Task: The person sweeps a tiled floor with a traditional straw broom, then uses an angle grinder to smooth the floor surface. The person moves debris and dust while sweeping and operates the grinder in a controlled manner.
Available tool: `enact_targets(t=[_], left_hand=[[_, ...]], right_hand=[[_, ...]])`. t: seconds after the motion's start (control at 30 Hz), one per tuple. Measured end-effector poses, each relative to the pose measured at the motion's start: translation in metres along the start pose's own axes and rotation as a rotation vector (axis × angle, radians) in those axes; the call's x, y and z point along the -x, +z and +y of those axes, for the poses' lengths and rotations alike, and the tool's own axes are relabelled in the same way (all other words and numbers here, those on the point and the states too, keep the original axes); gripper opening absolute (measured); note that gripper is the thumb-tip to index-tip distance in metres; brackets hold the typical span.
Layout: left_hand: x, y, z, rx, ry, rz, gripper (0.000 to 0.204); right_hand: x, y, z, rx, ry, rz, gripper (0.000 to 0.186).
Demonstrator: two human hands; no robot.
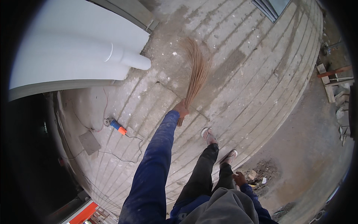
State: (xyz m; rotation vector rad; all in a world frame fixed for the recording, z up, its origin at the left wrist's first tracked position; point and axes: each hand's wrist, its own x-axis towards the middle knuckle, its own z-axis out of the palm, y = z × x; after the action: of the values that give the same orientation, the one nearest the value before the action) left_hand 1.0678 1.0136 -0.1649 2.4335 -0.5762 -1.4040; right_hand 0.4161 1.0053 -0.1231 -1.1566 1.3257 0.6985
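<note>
My left hand (181, 109) reaches forward in a blue sleeve and grips the bound end of a straw broom (196, 72). The broom's long tan bristles fan out over the ribbed concrete floor (246, 74) ahead of me. My right hand (239, 178) hangs by my hip with its fingers curled, and nothing shows in it. My feet in light sandals (208, 135) stand on the concrete just behind the broom.
A blue and orange power tool (118, 127) with a thin cable lies on the floor to the left, beside a grey square slab (89, 142). A white rounded column (112, 56) stands at the upper left. Wooden pieces (329, 84) and rubble (261, 173) lie on the dirt at right.
</note>
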Motion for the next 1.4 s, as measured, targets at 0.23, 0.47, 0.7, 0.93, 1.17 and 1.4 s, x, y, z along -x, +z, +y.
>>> enact_targets(t=[0.23, 0.47, 0.7, 0.93, 1.17, 1.4], left_hand=[[0.04, -0.076, -0.032, -0.061, 0.394, 0.39, 0.097], [-0.08, -0.055, 0.015, -0.116, -0.169, 0.144, 0.086], [-0.072, -0.033, 0.107, -0.331, 0.036, 0.083, 0.091], [-0.032, -0.04, 0.126, -0.34, 0.096, 0.243, 0.091], [-0.133, 0.082, 0.088, 0.062, -0.035, 0.237, 0.087], [-0.112, 0.128, 0.297, -0.575, 0.297, -0.408, 0.093]], right_hand=[[0.026, -0.041, -0.067, 0.326, 0.011, 0.201, 0.099], [-0.021, -0.065, -0.133, 0.379, 0.021, 0.209, 0.117], [-0.043, -0.132, -0.191, 0.614, 0.2, 0.087, 0.112], [-0.057, -0.163, -0.189, 0.592, 0.196, 0.086, 0.111], [-0.069, -0.171, -0.204, 0.569, 0.139, 0.037, 0.103], [-0.063, -0.187, -0.202, 0.489, 0.236, 0.092, 0.102]])
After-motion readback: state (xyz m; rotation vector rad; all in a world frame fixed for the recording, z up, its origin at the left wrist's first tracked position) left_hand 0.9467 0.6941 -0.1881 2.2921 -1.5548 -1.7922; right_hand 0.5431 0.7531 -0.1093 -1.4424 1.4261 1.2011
